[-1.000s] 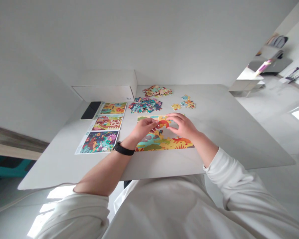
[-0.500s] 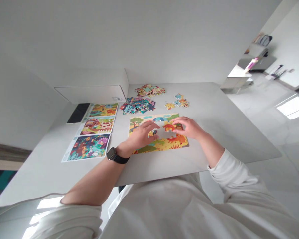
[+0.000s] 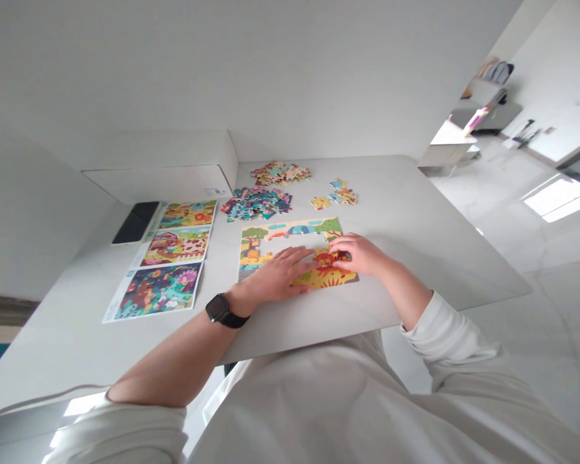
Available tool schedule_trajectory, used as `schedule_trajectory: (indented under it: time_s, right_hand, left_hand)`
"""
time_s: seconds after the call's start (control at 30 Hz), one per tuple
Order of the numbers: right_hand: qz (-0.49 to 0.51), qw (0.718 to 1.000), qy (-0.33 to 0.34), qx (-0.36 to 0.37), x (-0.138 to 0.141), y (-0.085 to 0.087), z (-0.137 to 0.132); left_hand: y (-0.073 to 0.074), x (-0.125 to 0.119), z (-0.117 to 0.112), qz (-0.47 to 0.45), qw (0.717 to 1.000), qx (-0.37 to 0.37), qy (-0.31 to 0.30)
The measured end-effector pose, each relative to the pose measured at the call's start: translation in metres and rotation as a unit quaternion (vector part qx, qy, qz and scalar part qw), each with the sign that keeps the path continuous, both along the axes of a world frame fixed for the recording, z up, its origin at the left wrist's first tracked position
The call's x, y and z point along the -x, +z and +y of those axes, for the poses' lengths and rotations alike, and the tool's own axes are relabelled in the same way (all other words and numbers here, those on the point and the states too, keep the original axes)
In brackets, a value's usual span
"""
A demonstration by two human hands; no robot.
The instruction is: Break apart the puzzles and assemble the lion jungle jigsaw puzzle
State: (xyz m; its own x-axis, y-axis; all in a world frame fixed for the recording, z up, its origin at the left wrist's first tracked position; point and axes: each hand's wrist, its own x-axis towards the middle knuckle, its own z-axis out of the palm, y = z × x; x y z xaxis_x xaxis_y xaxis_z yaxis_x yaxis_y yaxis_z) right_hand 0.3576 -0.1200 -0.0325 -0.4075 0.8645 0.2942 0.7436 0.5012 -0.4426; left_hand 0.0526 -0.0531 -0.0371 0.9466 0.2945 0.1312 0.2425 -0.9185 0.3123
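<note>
A jigsaw puzzle (image 3: pixel 251 232) with a yellow, green and blue animal picture lies in front of me, its border joined around a gap in the middle. My left hand (image 3: pixel 283 274) rests over the puzzle's lower part with fingers stretched out, covering some of it. At the right side, my right hand (image 3: pixel 360 252) has its thumb and fingers on a red-and-orange puzzle piece (image 3: pixel 325 259), which sits against the lower right of the frame. Parts of that piece are hidden by the fingertips.
Behind the puzzle lie a dark-coloured pile of pieces (image 3: pixel 256 204), a lighter pile (image 3: pixel 280 173) and several loose pieces (image 3: pixel 343 193). On the left are a sheet with three pictures (image 3: pixel 157 290), a phone (image 3: pixel 135 222) and a white box (image 3: pixel 159 180).
The red-and-orange piece has come down and right, against the puzzle's lower right, with my right hand on it. My left hand has moved lower and flattened, uncovering the gap.
</note>
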Motion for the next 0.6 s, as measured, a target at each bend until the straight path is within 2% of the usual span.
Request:
schedule_trajectory:
  time_s: [0.6]
  right_hand:
    - [-0.035,0.999,-0.023,-0.008,0.005,-0.0054,0.0019]
  left_hand:
    - [-0.0023,-0.0042,0.0004,0.011,1.0,0.018,0.004]
